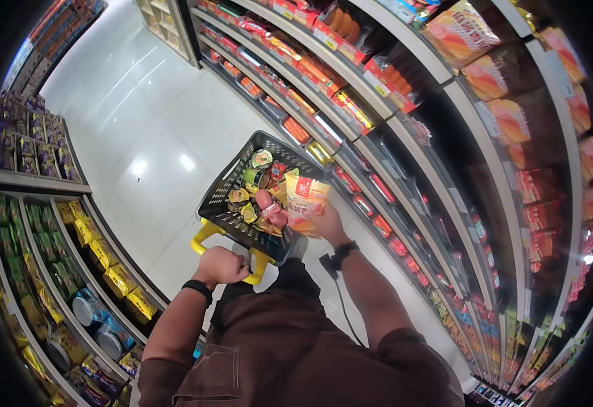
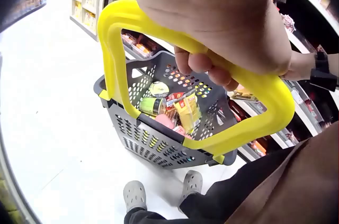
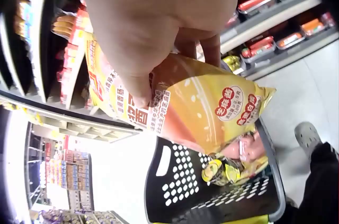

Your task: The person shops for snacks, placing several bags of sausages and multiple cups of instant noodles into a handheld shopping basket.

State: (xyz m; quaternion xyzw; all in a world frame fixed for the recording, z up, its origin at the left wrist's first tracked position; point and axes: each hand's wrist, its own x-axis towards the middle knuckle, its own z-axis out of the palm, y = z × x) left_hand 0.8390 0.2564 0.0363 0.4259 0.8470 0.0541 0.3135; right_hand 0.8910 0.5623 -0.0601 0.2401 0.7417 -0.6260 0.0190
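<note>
My left hand [image 1: 222,264] grips the yellow handle [image 2: 117,49] of a dark grey shopping basket [image 2: 151,142], fingers curled round the bar. At the basket's right side, my right hand [image 1: 329,222] pinches a yellow and orange plastic food packet [image 1: 305,203] by its edge. In the right wrist view the packet [image 3: 196,105] overlaps the basket's opening, and the thumb lies across its printed front. Inside the basket are several round-lidded cups [image 1: 261,158], pink sausage-like packs [image 1: 264,199] and a yellow packet [image 2: 187,113].
Shelves with red trays and packets [image 1: 380,224] run close along the right. Shelves of yellow bags [image 1: 103,254] stand on the left. Pale tiled floor [image 1: 127,122] stretches ahead between them. Two light clogs [image 2: 135,195] stand right behind the basket.
</note>
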